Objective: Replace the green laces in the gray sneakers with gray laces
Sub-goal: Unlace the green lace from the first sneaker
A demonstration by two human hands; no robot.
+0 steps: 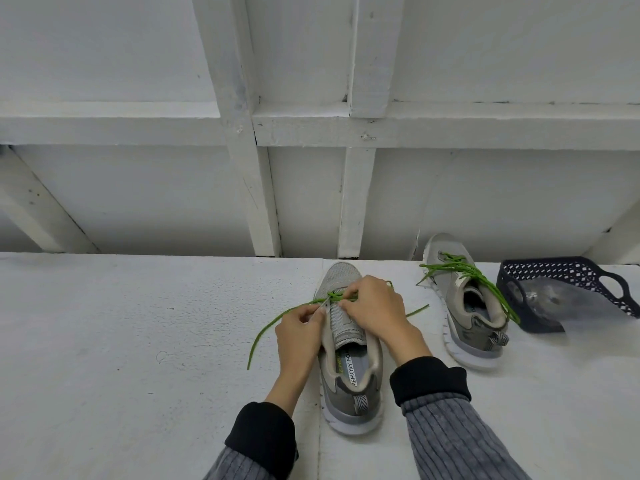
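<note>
Two gray sneakers sit on a white bench, and both carry green laces, so the swap looks to be in its opening stage. A person leans over the near sneaker [349,362], which points away from them with its heel toward the bench's front edge. Its green lace [273,318] is already out of the upper eyelets: the tongue lies bare, and only a few crossings remain low on the shoe, close to the toe. One loose end trails off to the left across the bench [121,341] and curls back toward the person; the other end shows as a short green tail to the right of the shoe.

Working at those last crossings, the left hand [299,336] pinches the lace at the shoe's left edge, fingers curled round it near its pale tip. The right hand [372,306] has its fingers bent down onto the crossings, apparently gripping a strand, though the fingertips are partly hidden under the hand.

Off to the right, well apart, the second sneaker [464,306] lies at an angle with its own green lace [464,271] loosened and spilling over the collar, but threaded at the front. Beside it, a dark basket [540,271] holds a clear plastic bag [571,306]; what is inside cannot be made out. No gray laces are in sight.

By this reckoning, one shoe is mostly unlaced, the other barely started, and all relacing lies ahead.
</note>
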